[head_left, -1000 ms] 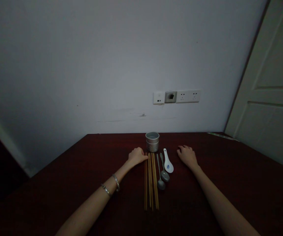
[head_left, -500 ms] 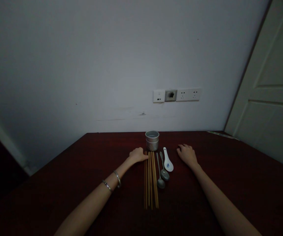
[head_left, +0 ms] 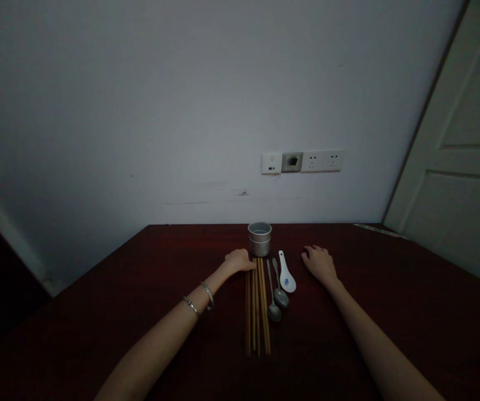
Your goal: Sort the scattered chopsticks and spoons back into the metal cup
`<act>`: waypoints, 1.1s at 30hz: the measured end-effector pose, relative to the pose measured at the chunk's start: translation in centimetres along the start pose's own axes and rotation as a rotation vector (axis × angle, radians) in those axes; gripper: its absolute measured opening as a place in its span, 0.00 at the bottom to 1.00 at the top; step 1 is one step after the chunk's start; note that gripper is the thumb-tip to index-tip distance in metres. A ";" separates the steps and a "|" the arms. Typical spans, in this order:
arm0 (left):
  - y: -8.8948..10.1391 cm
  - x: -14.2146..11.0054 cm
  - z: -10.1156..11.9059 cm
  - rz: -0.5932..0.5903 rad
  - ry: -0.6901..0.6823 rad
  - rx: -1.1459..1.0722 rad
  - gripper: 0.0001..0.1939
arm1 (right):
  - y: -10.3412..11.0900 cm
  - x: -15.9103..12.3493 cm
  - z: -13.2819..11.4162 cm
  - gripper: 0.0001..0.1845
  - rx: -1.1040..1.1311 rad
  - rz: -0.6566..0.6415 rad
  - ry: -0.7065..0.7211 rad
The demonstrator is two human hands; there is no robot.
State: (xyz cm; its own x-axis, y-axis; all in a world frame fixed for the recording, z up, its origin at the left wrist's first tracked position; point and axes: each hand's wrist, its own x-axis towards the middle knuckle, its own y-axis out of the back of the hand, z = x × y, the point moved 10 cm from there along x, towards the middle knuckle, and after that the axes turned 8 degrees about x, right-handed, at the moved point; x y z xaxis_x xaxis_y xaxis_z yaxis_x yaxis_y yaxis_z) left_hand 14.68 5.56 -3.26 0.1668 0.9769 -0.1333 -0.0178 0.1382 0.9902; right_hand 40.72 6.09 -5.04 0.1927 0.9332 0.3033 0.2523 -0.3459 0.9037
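My left hand [head_left: 239, 260] is closed at the far ends of the leftmost wooden chopsticks [head_left: 257, 312], with its thumb across them and the other fingers curled out of sight. Several chopsticks lie side by side on the table, pointing away from me. To their right rest two metal spoons [head_left: 274, 312], then a white soup spoon [head_left: 287, 281] with a blue mark in its bowl. Just beyond the chopsticks a metal cup [head_left: 259, 240] stands upright. My right hand [head_left: 320, 263] lies palm down on the tabletop, fingers loosely stretched, right of the white spoon and holding nothing.
The dark red table [head_left: 173, 250] reaches back to a pale wall [head_left: 206, 111]. Wall sockets [head_left: 321, 161] sit above the table's far edge. A white panelled door [head_left: 465, 156] is at the right, and a flat strip [head_left: 380, 230] lies near the far right corner.
My left hand has moved slightly right, further over the ends of the leftmost chopsticks. The right hand stays in its place on the table, and the view has shifted slightly.
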 end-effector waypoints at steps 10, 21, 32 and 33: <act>0.2 -0.5 0.0 0.083 0.045 -0.052 0.20 | 0.3 -0.2 -0.2 0.23 0.001 0.007 0.001; 2.0 -1.0 -0.7 0.155 0.021 -0.118 0.16 | 0.2 0.0 -0.3 0.23 0.004 -0.031 -0.007; 12.8 -5.6 -0.3 0.493 -0.058 -0.275 0.14 | 2.7 0.7 -0.2 0.21 0.307 -0.048 -0.088; 13.7 -6.2 0.0 0.521 -0.066 -0.296 0.14 | 3.8 1.0 -0.6 0.20 0.371 -0.042 -0.106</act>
State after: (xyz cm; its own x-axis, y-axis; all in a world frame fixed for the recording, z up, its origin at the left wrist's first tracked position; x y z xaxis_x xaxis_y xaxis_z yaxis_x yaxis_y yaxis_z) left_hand 13.43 1.43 11.14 0.1226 0.9176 0.3782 -0.3859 -0.3071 0.8699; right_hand 41.30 5.73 -1.11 0.2673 0.9387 0.2176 0.5839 -0.3374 0.7384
